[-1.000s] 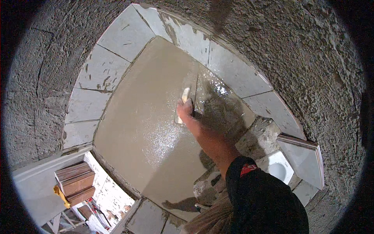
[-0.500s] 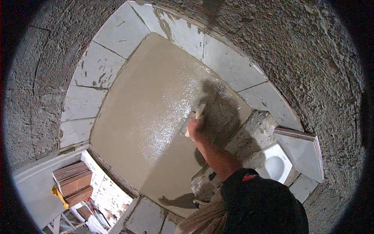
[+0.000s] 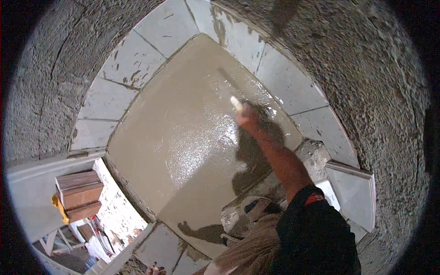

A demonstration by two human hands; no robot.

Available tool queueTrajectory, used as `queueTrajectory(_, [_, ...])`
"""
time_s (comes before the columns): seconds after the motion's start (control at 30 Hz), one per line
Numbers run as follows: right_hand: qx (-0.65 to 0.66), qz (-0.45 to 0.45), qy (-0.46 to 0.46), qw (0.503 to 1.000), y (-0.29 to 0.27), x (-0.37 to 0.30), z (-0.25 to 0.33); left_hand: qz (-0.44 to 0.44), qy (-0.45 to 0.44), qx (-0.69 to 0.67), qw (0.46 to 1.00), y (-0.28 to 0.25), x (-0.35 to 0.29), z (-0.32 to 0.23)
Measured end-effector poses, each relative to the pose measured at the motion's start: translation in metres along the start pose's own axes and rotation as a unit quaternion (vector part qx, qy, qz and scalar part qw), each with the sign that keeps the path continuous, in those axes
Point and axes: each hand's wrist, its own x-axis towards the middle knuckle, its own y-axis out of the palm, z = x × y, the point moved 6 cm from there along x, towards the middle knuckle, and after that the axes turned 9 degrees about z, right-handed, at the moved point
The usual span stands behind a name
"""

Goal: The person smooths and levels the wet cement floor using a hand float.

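Note:
My right hand (image 3: pixel 249 117) reaches out over wet, light-brown mortar (image 3: pixel 156 119) that covers the floor. It is closed around the pale handle of a trowel (image 3: pixel 236 103). The trowel's blade is blurred and hard to make out against the shiny surface. At the lower edge, over the pale tiles, only the fingertips of my left hand (image 3: pixel 156 269) show, apart and with nothing visible in them. The rest of that hand is cut off by the picture's edge.
White wall tiles (image 3: pixel 110 100) with mortar smears edge the floor, below rough grey walls (image 3: pixel 366 68). To the right lean stacked tiles (image 3: pixel 350 192) beside a partly hidden white basin (image 3: pixel 328 195). Stacked brown tiles (image 3: pixel 80 195) stand at the left. A sandalled foot (image 3: pixel 256 207) is near my arm.
My right hand has moved the trowel farther away, up and slightly right across the mortar. The view has turned a little. Fingertips of my left hand have come in at the lower edge.

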Motion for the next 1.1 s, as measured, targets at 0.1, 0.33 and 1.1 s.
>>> queueTrajectory(0.1, [-0.001, 0.001, 0.105, 0.995, -0.018, 0.042, -0.051, -0.019, -0.011, -0.045, 0.999, -0.003, -0.005, 0.016])
queueTrajectory(0.33, [0.095, 0.089, 0.246, 0.96, -0.037, 0.067, -0.118, -0.056, -0.094, -0.067, 0.992, -0.01, -0.011, 0.038])
queueTrajectory(1.1, [0.181, 0.538, 0.095, 0.817, 0.033, -0.123, 0.007, 0.063, 0.055, -0.012, 0.996, 0.015, -0.016, 0.005])
